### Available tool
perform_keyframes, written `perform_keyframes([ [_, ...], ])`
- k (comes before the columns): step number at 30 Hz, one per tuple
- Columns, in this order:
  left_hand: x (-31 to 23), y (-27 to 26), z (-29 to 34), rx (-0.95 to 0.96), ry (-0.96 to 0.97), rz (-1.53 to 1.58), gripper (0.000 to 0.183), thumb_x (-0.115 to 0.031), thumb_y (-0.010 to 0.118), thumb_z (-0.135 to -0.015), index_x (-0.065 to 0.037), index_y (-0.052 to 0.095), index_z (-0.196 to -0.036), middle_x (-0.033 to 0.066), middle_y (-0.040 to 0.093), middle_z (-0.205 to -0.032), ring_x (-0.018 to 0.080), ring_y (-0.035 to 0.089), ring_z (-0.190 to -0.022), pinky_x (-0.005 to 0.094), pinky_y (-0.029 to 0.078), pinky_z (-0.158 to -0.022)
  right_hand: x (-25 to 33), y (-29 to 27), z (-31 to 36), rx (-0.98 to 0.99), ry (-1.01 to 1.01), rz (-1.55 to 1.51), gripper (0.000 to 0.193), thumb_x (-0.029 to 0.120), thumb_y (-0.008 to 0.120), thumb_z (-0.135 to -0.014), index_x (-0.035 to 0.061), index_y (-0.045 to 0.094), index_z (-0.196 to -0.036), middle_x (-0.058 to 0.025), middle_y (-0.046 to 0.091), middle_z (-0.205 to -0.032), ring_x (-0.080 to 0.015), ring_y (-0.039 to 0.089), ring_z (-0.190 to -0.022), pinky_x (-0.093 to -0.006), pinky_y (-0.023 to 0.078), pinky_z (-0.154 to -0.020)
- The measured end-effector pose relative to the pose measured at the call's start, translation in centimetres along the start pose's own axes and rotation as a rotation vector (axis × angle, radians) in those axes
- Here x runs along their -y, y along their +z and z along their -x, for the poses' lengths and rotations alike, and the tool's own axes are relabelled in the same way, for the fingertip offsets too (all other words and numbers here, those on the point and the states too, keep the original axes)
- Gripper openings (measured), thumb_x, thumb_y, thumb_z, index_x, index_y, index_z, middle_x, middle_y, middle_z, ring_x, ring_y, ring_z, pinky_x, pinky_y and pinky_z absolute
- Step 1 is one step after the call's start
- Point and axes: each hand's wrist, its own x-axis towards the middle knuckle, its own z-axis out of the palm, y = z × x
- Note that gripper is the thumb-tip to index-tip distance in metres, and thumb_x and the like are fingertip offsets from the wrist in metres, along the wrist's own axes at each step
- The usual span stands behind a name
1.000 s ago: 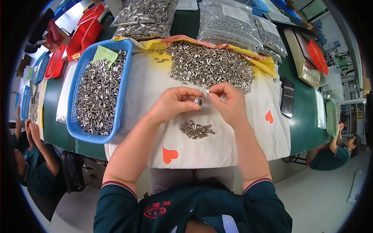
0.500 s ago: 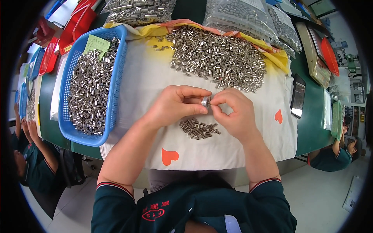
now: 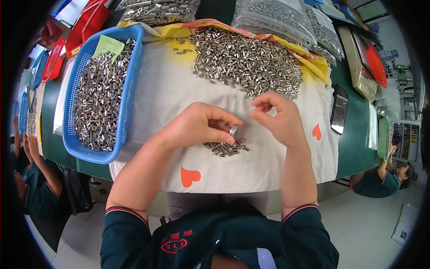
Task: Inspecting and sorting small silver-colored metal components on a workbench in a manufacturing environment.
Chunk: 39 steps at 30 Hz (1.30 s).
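Note:
My left hand pinches a small round silver metal piece, ring-like in shape, between thumb and fingers. Just below it lies a small pile of short metal cylinders, partly hidden by that hand. To the right, my right hand is raised over the cloth, apart from the metal piece. Its fingers are half curled, with a gap between thumb and index finger, and nothing shows there. Beyond both hands spreads a large heap of the same cylinders.
A blue basket full of cylinders stands at the left on the white cloth. Clear bags of metal parts line the back. A dark phone lies at the right. Other people sit at both sides.
My right hand has drawn away from the round metal piece, up and to the right, its fingertips parting. My left hand keeps the piece, slightly lower. The whole view has shifted a little.

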Motion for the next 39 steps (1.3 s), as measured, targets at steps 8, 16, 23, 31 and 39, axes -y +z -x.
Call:
perform_keyframes([
  [8, -0.2, 0.0, -0.1, 0.047, 0.121, -0.021, 0.033, -0.009, 0.074, -0.068, -0.005, 0.064, -0.099, 0.0020, 0.062, -0.082, 0.0051, 0.053, -0.074, 0.0205, 0.045, -0.068, -2.0, 1.9, -1.6, -0.231, -0.285, 0.631, 0.012, 0.006, 0.062, -0.069, 0.0086, 0.064, -0.080, -0.0039, 0.052, -0.074, -0.0221, 0.050, -0.076, -0.0333, 0.040, -0.072],
  [16, 0.2, -0.1, -0.6, -0.090, 0.027, 0.257, 0.036, 0.005, 0.067, -0.070, 0.000, 0.058, -0.105, 0.0015, 0.061, -0.083, 0.0047, 0.056, -0.076, 0.0184, 0.046, -0.066, 0.3, 1.7, 0.1, -0.130, -0.125, 0.000, 0.008, 0.002, 0.062, -0.069, 0.0054, 0.062, -0.076, -0.0054, 0.059, -0.080, -0.0219, 0.055, -0.076, -0.0316, 0.044, -0.068],
  [23, 0.3, -0.1, -0.8, -0.122, 0.045, 0.300, 0.035, 0.001, 0.067, -0.072, 0.001, 0.058, -0.105, 0.0034, 0.061, -0.084, 0.0069, 0.057, -0.076, 0.0212, 0.050, -0.070, 0.7, 1.9, 0.6, -0.056, -0.221, 0.004, 0.010, -0.001, 0.063, -0.067, 0.0042, 0.060, -0.075, -0.0051, 0.060, -0.077, -0.0200, 0.056, -0.072, -0.0284, 0.045, -0.065],
  [31, 0.6, 0.2, -0.9, -0.248, 0.045, 0.170, 0.033, -0.002, 0.070, -0.071, 0.001, 0.061, -0.102, 0.0016, 0.061, -0.081, 0.0047, 0.055, -0.072, 0.0190, 0.047, -0.065, 0.7, 2.8, 0.8, -0.169, -0.335, 0.211, 0.009, 0.005, 0.064, -0.068, 0.0052, 0.060, -0.076, -0.0049, 0.061, -0.075, -0.0219, 0.056, -0.069, -0.0300, 0.045, -0.062],
  [39, 0.2, 0.1, -0.2, -0.112, 0.015, 0.007, 0.034, -0.006, 0.073, -0.068, -0.002, 0.062, -0.100, 0.0017, 0.062, -0.081, 0.0051, 0.055, -0.073, 0.0201, 0.047, -0.066, 0.3, 0.2, 0.2, 0.031, 0.012, 0.030, 0.010, 0.008, 0.064, -0.070, 0.0037, 0.060, -0.079, -0.0057, 0.061, -0.073, -0.0177, 0.057, -0.067, -0.0294, 0.045, -0.059],
])
